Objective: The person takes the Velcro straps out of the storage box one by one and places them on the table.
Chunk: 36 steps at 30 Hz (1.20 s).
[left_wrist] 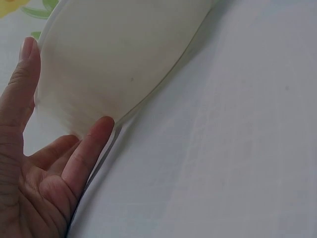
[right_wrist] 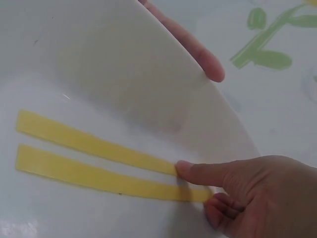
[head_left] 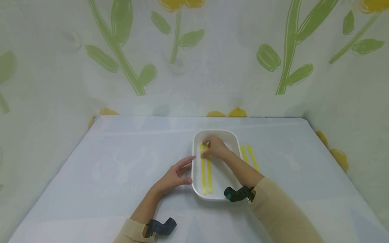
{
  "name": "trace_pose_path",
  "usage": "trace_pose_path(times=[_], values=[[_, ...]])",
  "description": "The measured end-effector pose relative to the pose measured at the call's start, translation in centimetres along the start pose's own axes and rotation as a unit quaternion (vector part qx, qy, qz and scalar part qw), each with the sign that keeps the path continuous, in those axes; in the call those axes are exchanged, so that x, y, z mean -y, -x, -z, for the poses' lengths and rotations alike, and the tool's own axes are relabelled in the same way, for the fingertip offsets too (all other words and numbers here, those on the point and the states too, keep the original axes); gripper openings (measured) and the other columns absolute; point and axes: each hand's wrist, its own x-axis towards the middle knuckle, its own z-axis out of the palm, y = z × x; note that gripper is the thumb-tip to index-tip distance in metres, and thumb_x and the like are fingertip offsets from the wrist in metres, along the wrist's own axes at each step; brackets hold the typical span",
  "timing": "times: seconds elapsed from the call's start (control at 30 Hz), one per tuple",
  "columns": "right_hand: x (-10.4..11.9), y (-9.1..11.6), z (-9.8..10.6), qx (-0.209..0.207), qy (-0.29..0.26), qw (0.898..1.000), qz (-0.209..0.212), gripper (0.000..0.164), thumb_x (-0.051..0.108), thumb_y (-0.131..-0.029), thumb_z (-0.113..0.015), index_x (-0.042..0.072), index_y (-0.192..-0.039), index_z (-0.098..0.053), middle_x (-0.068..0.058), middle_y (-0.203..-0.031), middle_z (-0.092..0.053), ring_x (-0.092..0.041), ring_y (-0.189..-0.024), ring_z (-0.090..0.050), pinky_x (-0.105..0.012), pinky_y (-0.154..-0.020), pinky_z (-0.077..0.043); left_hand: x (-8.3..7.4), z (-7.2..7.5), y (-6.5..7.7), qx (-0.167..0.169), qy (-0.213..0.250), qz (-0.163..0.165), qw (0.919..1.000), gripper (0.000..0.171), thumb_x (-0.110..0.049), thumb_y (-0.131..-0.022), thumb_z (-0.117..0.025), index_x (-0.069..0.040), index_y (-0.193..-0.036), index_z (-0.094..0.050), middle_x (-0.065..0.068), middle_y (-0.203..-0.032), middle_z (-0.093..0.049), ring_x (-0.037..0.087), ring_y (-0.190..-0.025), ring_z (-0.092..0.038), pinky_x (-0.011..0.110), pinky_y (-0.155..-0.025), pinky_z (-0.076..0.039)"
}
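Observation:
A white rectangular tub [head_left: 222, 179] with rounded corners stands on the table. Two long yellow strips [head_left: 203, 173] lie side by side along its floor. My right hand [head_left: 216, 147] is inside the tub at the far ends of these strips. In the right wrist view its thumb touches the end of one strip [right_wrist: 94, 144], and the curled fingers meet the end of the other strip [right_wrist: 99, 177]. My left hand [head_left: 173, 176] touches the tub's outer left wall with extended fingers, its thumb and fingertips spread along the side.
Two more yellow strips [head_left: 253, 158] lie on the table just right of the tub, partly hidden by my right forearm. A pale cloth [head_left: 121, 195] covers the table. Behind and at both sides hang flower-patterned curtains [head_left: 218, 67].

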Motion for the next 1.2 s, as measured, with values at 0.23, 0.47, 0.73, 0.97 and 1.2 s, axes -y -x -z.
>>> trace_pose_path(times=[0.23,0.47,0.73,0.97,1.2], values=[[0.3,0.1,-0.1,0.003,0.01,1.0,0.028,0.039,0.013,-0.065,-0.085,0.004,-0.099,-0.068,-0.01,-0.092,-0.061,-0.023,-0.087,-0.055,-0.032,-0.078,-0.048,0.1,0.1,0.0,0.002,0.0,-0.001,1.0,0.08,-0.028,-0.08,-0.076,-0.017,-0.147,-0.034,0.007,-0.155,-0.027,0.033,-0.14,-0.029,0.035,-0.101,-0.043],[0.2,0.1,0.0,0.009,-0.054,0.998,0.036,0.029,0.017,-0.074,-0.079,0.003,-0.096,-0.067,-0.007,-0.086,-0.063,-0.016,-0.074,-0.055,-0.023,-0.063,-0.047,0.0,0.1,0.1,-0.001,-0.005,0.004,1.0,0.081,-0.03,-0.079,-0.077,-0.017,-0.147,-0.034,0.008,-0.155,-0.026,0.034,-0.14,-0.028,0.036,-0.1,-0.044],[0.4,0.2,0.3,0.052,-0.231,0.971,0.006,0.029,0.005,-0.082,-0.069,-0.008,-0.106,-0.059,-0.013,-0.086,-0.066,-0.014,-0.067,-0.065,-0.03,-0.068,-0.058,0.0,0.0,0.1,-0.005,-0.012,0.015,0.9998,0.078,-0.027,-0.08,-0.076,-0.023,-0.147,-0.034,0.003,-0.155,-0.027,0.031,-0.14,-0.029,0.037,-0.101,-0.043],[0.7,0.6,0.9,0.052,-0.274,0.96,0.023,0.043,0.003,-0.081,-0.068,-0.006,-0.121,-0.056,-0.012,-0.09,-0.066,-0.014,-0.071,-0.065,-0.035,-0.073,-0.058,0.1,0.0,0.0,-0.002,-0.007,0.008,0.9999,0.079,-0.028,-0.08,-0.076,-0.02,-0.147,-0.034,0.006,-0.155,-0.026,0.034,-0.14,-0.028,0.038,-0.101,-0.043],[0.7,0.7,1.5,0.048,-0.332,0.94,0.062,0.046,0.005,-0.082,-0.07,0.004,-0.127,-0.057,-0.015,-0.104,-0.066,-0.019,-0.081,-0.067,-0.038,-0.076,-0.057,0.1,-0.1,0.0,0.0,-0.003,0.01,0.9999,0.079,-0.026,-0.081,-0.076,-0.021,-0.147,-0.033,0.006,-0.156,-0.024,0.035,-0.141,-0.026,0.039,-0.101,-0.044]])
